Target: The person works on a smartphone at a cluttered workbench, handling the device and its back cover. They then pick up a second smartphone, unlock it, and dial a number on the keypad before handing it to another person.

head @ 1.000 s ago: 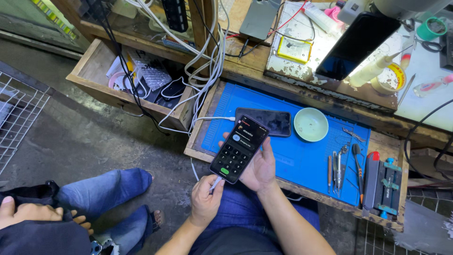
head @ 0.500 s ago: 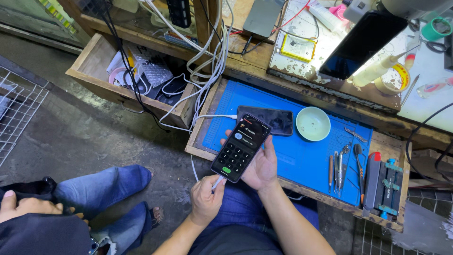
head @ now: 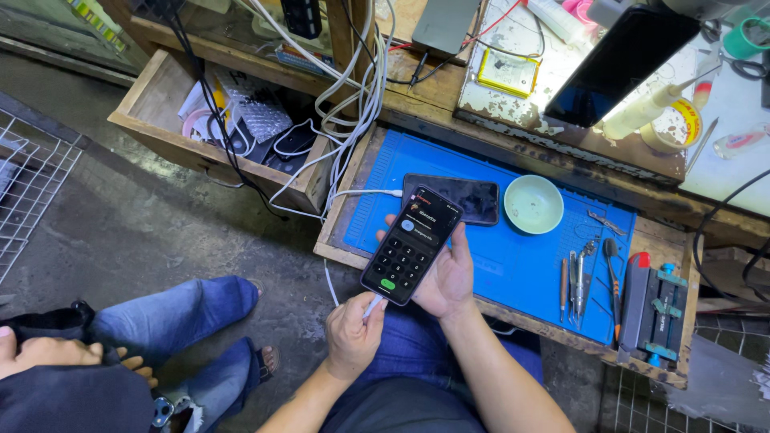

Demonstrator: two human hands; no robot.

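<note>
My right hand [head: 449, 277] holds a lit phone [head: 411, 244] from behind, the grip wrapped around its back and right edge, fingers curled at the side, with the screen facing up at me and showing a dial pad. The phone is tilted, its top end leaning over the blue mat [head: 513, 256] and its bottom end out past the front edge of the worktop [head: 553, 333], above my lap. My left hand [head: 353, 333] sits just below the phone's bottom end, its grip pinched on the plug of a white cable [head: 330, 281] right at the phone's lower edge; I cannot tell whether the plug is seated in the port. The cable runs up from there along the left side of the mat. On the mat, just behind the held phone, lies a second phone [head: 461, 198] with a dark screen, a white lead going into its left end. Beside it to the right stands a small pale green bowl [head: 533, 204]. Further right lie several slim hand tools [head: 589, 273] in a row, and a clamp fixture [head: 654, 309] rests at the far right end. To my left an open wooden drawer [head: 160, 132] holds tangled cables and small parts.
</note>
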